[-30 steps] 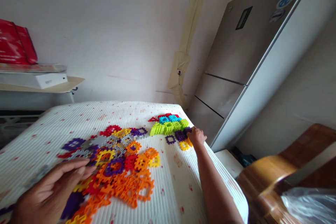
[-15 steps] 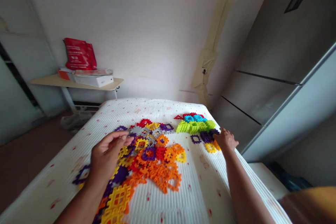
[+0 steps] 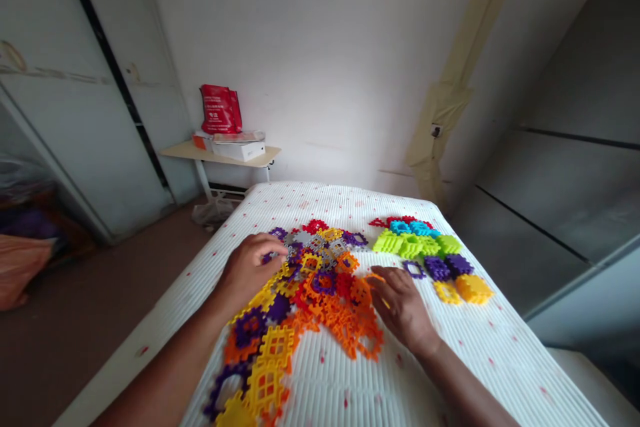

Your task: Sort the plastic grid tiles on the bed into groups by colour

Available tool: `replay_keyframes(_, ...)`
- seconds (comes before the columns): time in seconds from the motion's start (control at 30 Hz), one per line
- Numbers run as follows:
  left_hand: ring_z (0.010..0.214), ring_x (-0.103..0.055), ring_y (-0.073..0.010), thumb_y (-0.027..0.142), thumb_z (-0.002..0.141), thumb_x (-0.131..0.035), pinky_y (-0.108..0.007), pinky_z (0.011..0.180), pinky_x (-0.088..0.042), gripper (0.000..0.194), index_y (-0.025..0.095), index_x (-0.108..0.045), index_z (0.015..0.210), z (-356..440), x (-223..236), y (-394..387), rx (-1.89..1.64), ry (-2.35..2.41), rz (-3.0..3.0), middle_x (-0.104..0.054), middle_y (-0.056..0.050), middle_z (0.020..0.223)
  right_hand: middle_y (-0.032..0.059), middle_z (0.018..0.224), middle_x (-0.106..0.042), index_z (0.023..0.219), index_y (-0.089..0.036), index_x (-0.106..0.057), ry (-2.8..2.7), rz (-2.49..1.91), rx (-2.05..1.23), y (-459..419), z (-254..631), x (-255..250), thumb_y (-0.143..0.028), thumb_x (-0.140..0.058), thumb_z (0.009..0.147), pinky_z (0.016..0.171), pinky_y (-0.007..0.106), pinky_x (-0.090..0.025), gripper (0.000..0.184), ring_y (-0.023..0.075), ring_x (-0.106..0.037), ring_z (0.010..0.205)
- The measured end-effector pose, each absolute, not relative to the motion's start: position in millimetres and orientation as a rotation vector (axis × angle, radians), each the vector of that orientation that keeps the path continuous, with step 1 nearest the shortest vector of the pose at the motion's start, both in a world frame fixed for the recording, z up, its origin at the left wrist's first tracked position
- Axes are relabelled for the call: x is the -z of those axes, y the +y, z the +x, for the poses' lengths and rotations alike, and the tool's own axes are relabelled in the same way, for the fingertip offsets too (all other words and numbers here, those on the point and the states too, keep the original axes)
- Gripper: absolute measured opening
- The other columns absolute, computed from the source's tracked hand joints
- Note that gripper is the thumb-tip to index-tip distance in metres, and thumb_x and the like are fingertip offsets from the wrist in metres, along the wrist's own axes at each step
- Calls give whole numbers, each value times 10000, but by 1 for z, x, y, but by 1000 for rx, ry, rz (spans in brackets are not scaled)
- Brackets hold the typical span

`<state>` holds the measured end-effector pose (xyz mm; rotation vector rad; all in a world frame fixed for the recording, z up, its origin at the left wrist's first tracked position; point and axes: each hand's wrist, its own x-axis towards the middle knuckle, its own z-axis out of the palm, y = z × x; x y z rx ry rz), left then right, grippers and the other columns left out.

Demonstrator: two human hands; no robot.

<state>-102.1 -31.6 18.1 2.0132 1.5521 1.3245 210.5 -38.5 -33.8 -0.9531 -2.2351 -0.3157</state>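
Note:
Interlocking plastic building pieces (image 3: 345, 320), square and open-framed in orange, yellow, purple, red and grey, lie in a loose heap on the bed. My left hand (image 3: 253, 270) hovers at the heap's left side, fingers curved and a gap between thumb and fingers, nothing visible in it. At the heap's right edge is my right hand (image 3: 403, 310), its fingers bent round an orange building piece (image 3: 373, 276) whose rim shows at the fingertips. Farther right, pieces stand grouped by colour: lime green (image 3: 410, 244), blue (image 3: 410, 227), purple (image 3: 449, 267) and yellow (image 3: 474, 288).
A white ribbed bed cover (image 3: 345, 197) with red specks lies under everything. Behind at left is a small table (image 3: 180, 150) with a red bag (image 3: 220, 110) and a white box (image 3: 240, 149). Grey cabinets flank both sides.
My right hand has come left from the sorted stacks to the heap's right edge, and a yellow stack is now uncovered. My left hand stays by the heap. The view has swung left.

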Motion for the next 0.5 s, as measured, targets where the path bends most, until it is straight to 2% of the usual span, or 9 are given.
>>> replay_keyframes(0.1, 876, -606, -198, 219, 693, -588, -334, 813, -455, 135, 260, -716, 687, -124, 2, -48, -859, 1653, 2357, -696, -15, 875, 87, 1087, -623, 948, -209, -652, -2351, -736, 230, -46, 170, 31, -185, -472, 903, 804, 355, -380, 188, 201, -519, 962)
replay_keyframes(0.17, 881, -606, -198, 227, 729, -543, -340, 822, -452, 175, 264, -715, 733, -142, 15, -55, -774, 1734, 2390, -698, -15, 889, 67, 1039, -635, 903, -219, -663, -2426, -665, 181, -46, 145, 29, -232, -491, 911, 800, 342, -356, 172, 182, -513, 922)
replay_keyframes(0.3, 904, -609, -226, 344, 768, -505, -379, 844, -458, 224, 246, -689, 851, -179, 41, -63, -928, 1981, 2291, -691, -38, 916, 31, 846, -628, 766, -211, -653, -2678, -618, 133, -38, 98, 26, -280, -501, 913, 757, 314, -332, 223, 159, -482, 845)
replay_keyframes(0.4, 975, -601, -248, 417, 774, -479, -412, 908, -449, 311, 227, -655, 948, -196, 63, -69, -1144, 2111, 2091, -675, -66, 1001, 31, 835, -619, 709, -195, -637, -2853, -572, 189, -31, 71, 26, -278, -521, 898, 724, 315, -341, 236, 175, -473, 877)
replay_keyframes(0.5, 1091, -564, -247, 452, 799, -456, -416, 980, -419, 396, 223, -583, 1096, -199, 80, -78, -1187, 2144, 1848, -625, -79, 1145, 45, 858, -626, 719, -182, -651, -2934, -576, 237, -25, 55, 26, -256, -557, 868, 704, 327, -364, 191, 194, -479, 881)
